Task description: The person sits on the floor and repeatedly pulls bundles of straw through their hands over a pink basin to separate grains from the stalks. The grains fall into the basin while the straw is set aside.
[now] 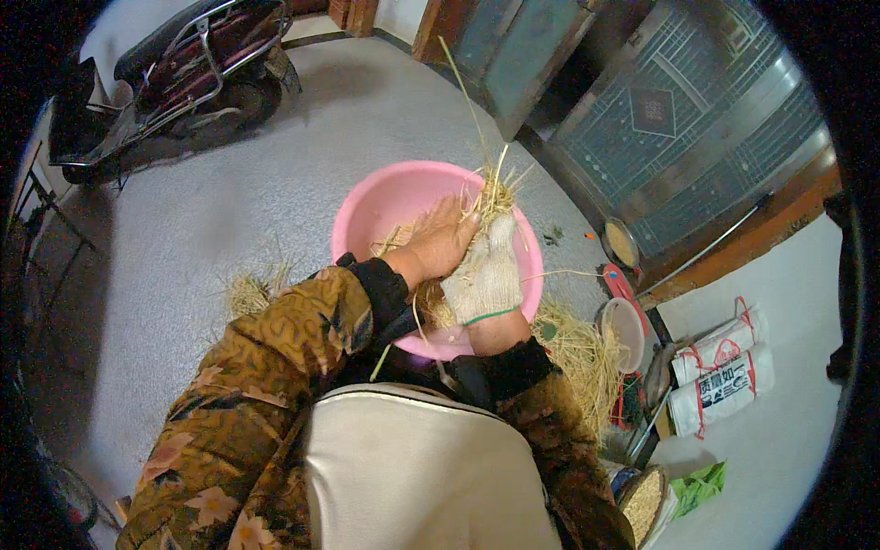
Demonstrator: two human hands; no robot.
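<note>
A pink plastic basin (368,199) stands on the floor before me. Over its middle is my bare left hand (436,240), its thumb against a bunch of straw (495,196); whether it grips any stalks is unclear. My right hand (488,268), in a white knitted glove with a green cuff edge, closes round the same bunch, whose ends stick up past the glove. Loose straw and grain-like bits (440,309) lie in the basin under my wrists. A pale cover or apron (426,467) lies over my lap.
A straw heap (577,357) lies right of the basin, beside a white plastic tub (623,333) and a red-handled tool (619,280). Another small heap (249,292) is on the left. Further off are a scooter (206,75), a bowl of grain (621,242), rolled sacks (722,392) and a grain-filled container (645,505).
</note>
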